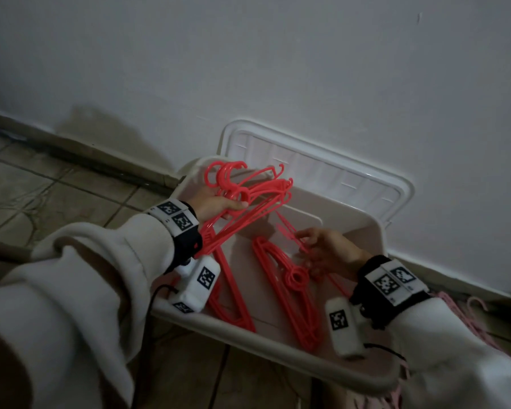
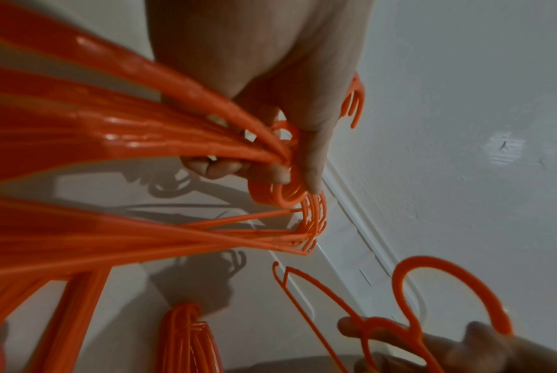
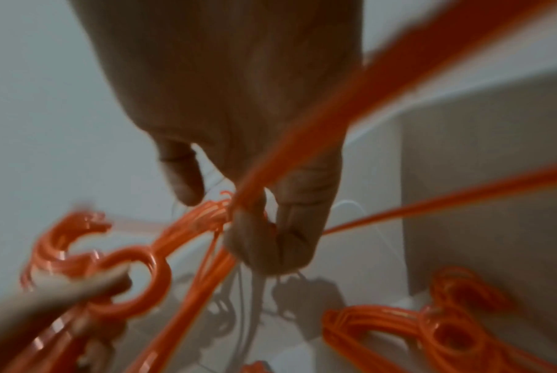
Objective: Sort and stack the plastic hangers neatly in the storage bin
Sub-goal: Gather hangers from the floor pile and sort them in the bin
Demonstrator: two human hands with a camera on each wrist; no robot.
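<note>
My left hand (image 1: 233, 209) grips a bundle of coral-red plastic hangers (image 1: 257, 190) just below their hooks, above the bin's far left corner. The left wrist view shows that hand's fingers (image 2: 270, 174) curled round the bundle's necks (image 2: 127, 143). My right hand (image 1: 307, 243) pinches a single red hanger (image 1: 289, 231) over the middle of the beige storage bin (image 1: 278, 348). The right wrist view is blurred; there my fingers (image 3: 270, 242) close on that hanger's bar (image 3: 334, 106). A stack of red hangers (image 1: 289, 287) lies on the bin floor, with more under my left wrist.
The bin's white lid (image 1: 322, 163) leans against the wall behind it. Pale pink hangers (image 1: 469, 308) lie on the tiled floor to the right of the bin. A dark skirting runs along the wall, and cables trail over the tiles on the left.
</note>
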